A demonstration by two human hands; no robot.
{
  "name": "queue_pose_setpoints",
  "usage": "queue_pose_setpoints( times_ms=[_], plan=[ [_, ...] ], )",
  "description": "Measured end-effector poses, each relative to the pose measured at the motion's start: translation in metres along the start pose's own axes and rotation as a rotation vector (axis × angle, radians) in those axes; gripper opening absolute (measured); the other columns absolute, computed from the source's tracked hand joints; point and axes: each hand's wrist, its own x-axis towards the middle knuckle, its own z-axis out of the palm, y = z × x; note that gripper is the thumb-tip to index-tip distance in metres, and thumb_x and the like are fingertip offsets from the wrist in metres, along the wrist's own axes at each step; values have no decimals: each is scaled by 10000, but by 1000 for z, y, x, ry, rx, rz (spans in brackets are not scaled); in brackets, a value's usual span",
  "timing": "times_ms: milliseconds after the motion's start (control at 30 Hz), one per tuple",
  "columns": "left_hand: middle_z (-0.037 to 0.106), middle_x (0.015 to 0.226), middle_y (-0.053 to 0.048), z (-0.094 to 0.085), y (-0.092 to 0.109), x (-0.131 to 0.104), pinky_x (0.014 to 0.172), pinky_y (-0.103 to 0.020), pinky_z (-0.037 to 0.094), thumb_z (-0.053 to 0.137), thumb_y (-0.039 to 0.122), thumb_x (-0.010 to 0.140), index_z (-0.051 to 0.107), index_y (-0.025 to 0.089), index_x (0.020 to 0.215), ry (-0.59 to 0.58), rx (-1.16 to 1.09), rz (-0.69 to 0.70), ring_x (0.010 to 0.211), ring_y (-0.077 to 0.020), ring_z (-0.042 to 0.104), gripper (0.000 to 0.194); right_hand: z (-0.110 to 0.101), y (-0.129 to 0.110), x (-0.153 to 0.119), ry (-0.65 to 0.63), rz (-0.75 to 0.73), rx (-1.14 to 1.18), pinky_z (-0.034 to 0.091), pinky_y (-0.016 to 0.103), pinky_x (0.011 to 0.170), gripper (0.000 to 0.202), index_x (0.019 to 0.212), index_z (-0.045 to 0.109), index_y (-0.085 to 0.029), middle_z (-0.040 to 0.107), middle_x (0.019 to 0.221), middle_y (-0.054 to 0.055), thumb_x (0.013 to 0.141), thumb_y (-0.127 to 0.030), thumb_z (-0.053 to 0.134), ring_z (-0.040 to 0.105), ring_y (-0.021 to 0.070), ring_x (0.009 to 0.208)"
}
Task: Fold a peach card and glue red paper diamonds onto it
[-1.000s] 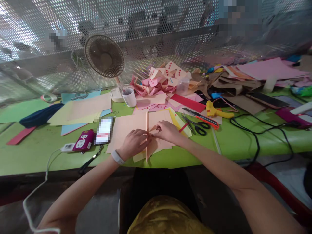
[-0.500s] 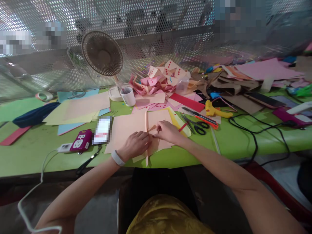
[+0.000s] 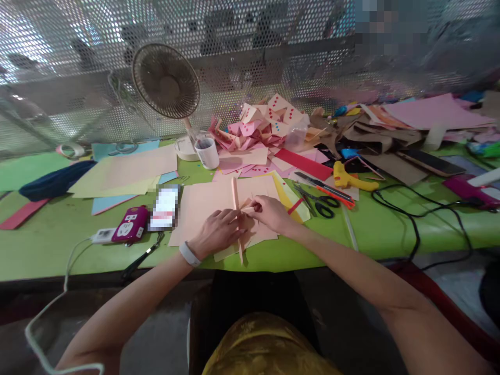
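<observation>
The left hand (image 3: pixel 221 229) lies across a narrow peach paper strip (image 3: pixel 235 192), and the right hand (image 3: pixel 269 212) faces it over overlapping peach sheets (image 3: pixel 203 203) at the near edge of the green tabletop (image 3: pixel 308 250). Compared with the frame half a second earlier, the strip has turned: it stood nearly straight away from the person, and its near end now slants to the right. The small folded paper flap (image 3: pixel 247 210) beside it now meets the right fingertips, where previously a gap separated them.

Grip: the right hand holds the flap in a narrow pinch between thumb and forefinger. The left fingers are laid over the strip, close together; whether they clasp it or only press it cannot be told. The flap lies just right of the strip, between the two hands.

Counts: one pair of scissors (image 3: pixel 324 203), one utility knife (image 3: pixel 328 190) and one yellow glue gun (image 3: pixel 353 179), all to the right; two phones, one lit (image 3: pixel 164 208) at left and one dark (image 3: pixel 432 162) at right; two magenta power banks, at left (image 3: pixel 132 224) and far right (image 3: pixel 471 190); one fan (image 3: pixel 166 83); one white mug (image 3: pixel 208 155); one tape roll (image 3: pixel 71 150). The spotted paper pieces (image 3: pixel 258 122) heaped behind overlap too closely to count.
</observation>
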Motion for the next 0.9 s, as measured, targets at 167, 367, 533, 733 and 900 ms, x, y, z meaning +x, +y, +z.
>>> queue_pose_setpoints(
  times_ms=[167, 367, 533, 733, 900],
  plan=[
    [664, 1158, -106, 2, -1, -1, 765, -370, 507, 490, 334, 947, 682, 165, 925, 40, -23, 20, 1004, -238, 628, 256, 1, -2, -7, 45, -169, -58, 421, 280, 691, 127, 875, 613, -174, 650, 868, 41, 911, -295, 600, 586, 159, 787],
    [675, 1164, -130, 1, -2, -1, 758, -381, 530, 475, 309, 946, 696, 136, 943, 77, -51, 37, 1017, -257, 640, 281, -2, 6, -8, 37, -468, -266, 419, 315, 764, 107, 943, 665, -157, 663, 908, 57, 930, -183, 561, 580, 180, 863],
    [673, 1185, -126, -1, -4, -1, 762, -381, 541, 474, 289, 935, 686, 142, 1006, 69, -77, 41, 1027, -261, 642, 267, 0, 14, -11, 100, -659, -443, 391, 308, 731, 171, 908, 677, -135, 653, 885, 58, 940, -117, 511, 545, 170, 821],
    [692, 1145, -108, -1, -5, 0, 768, -373, 548, 481, 260, 930, 683, 153, 963, 108, -128, 26, 1015, -255, 648, 231, 0, 14, -14, 159, -776, -557, 369, 320, 711, 207, 911, 669, -129, 632, 878, 61, 951, -113, 466, 515, 182, 817],
    [675, 1177, -116, 3, -6, -2, 785, -386, 547, 485, 263, 928, 675, 152, 993, 83, -142, 19, 1044, -259, 633, 229, -1, 14, -15, 161, -774, -554, 362, 322, 706, 213, 900, 667, -127, 622, 880, 67, 951, -113, 461, 506, 181, 811]
  ],
)
